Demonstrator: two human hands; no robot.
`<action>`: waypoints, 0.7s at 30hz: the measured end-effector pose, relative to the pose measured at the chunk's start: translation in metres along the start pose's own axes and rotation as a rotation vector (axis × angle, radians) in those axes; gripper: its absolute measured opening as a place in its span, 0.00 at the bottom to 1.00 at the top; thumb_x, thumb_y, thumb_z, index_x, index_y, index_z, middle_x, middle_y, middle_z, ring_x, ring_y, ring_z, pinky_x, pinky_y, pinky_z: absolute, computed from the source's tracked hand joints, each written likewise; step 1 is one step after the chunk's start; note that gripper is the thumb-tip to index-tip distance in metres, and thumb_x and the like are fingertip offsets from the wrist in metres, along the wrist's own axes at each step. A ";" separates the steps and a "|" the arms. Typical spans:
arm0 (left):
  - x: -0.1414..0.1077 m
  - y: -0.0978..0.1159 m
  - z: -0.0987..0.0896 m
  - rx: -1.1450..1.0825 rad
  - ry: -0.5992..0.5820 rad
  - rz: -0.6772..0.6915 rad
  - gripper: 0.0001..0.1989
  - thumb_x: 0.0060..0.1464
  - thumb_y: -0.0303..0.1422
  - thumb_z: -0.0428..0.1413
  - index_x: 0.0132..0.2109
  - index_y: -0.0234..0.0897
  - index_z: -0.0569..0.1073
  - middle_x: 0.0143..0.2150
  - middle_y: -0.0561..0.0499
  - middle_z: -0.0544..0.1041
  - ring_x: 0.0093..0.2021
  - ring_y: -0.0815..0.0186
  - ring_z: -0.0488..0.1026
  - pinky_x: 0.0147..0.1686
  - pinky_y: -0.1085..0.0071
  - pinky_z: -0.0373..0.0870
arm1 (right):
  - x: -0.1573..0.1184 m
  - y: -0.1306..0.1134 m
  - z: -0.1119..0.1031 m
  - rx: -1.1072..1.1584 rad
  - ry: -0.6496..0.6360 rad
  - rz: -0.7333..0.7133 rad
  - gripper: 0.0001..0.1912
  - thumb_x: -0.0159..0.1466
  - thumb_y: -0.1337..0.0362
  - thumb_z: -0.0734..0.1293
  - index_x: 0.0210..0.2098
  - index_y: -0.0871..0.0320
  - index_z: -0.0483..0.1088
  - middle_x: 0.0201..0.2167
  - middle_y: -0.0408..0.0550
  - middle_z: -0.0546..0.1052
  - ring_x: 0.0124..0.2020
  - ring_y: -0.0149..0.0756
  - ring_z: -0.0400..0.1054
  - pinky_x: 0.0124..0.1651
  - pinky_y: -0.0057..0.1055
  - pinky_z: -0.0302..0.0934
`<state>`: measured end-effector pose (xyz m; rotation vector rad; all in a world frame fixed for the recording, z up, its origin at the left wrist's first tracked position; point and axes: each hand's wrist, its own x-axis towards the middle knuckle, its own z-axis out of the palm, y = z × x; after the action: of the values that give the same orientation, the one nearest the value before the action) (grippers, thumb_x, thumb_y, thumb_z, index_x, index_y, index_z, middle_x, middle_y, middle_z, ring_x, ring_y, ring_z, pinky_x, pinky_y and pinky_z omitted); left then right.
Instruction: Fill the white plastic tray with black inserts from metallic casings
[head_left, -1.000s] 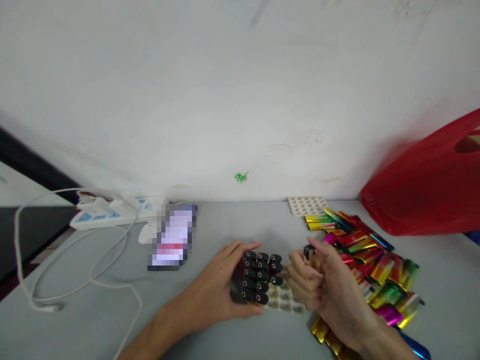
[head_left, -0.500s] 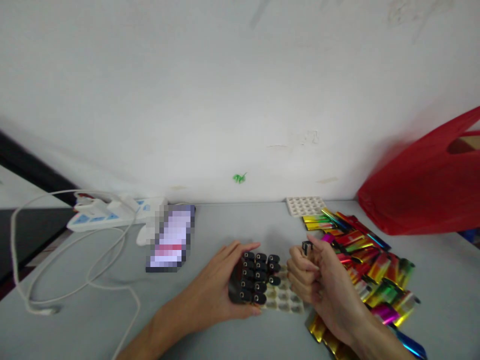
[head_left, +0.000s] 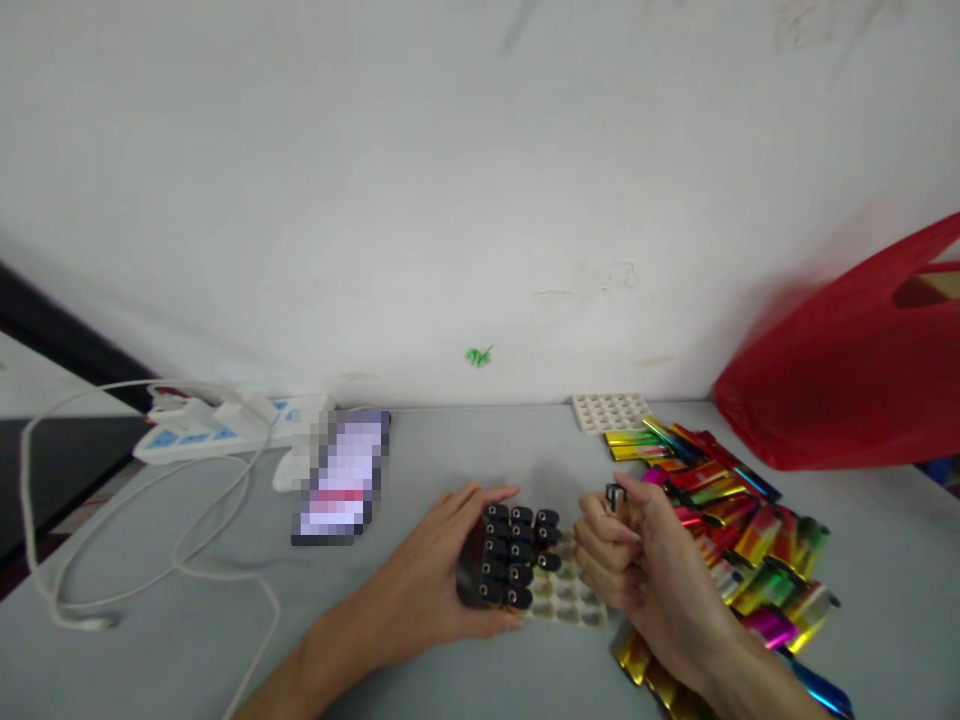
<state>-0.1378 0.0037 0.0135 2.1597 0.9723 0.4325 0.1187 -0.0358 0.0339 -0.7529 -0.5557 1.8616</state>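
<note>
My left hand (head_left: 427, 565) curves around the left end of a pale tray with round hollows (head_left: 568, 598), thumb at the near side and fingers at the far side. Small black pieces (head_left: 517, 550), each with a ring-like end facing up, stand in rows in the tray's left part. The hollows on the right side hold nothing. Just right of the tray, my right hand (head_left: 630, 545) is closed, pinching a small black-and-metal piece (head_left: 615, 495) between thumb and forefinger. Its lower part is hidden by the fingers.
Shiny coloured metallic sleeves (head_left: 750, 530) lie heaped at the right. A second pale tray (head_left: 611, 411) rests by the wall. A red bag (head_left: 855, 370) stands at the right; a phone (head_left: 341, 480), power strip (head_left: 225, 425) and white cable (head_left: 180, 560) are at the left.
The small piece in my right hand has turned or shifted slightly between thumb and forefinger. My left hand and the tray have stayed in place.
</note>
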 end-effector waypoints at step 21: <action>0.000 -0.001 0.001 0.002 0.015 0.009 0.54 0.52 0.44 0.79 0.78 0.54 0.60 0.71 0.44 0.72 0.72 0.42 0.69 0.71 0.49 0.69 | -0.002 0.005 0.007 -0.220 0.184 -0.153 0.28 0.73 0.35 0.68 0.36 0.54 0.72 0.21 0.33 0.62 0.18 0.26 0.42 0.21 0.26 0.42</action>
<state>-0.1374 0.0040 0.0123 2.1663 0.9722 0.4530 0.1106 -0.0397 0.0360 -0.9881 -0.6867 1.5878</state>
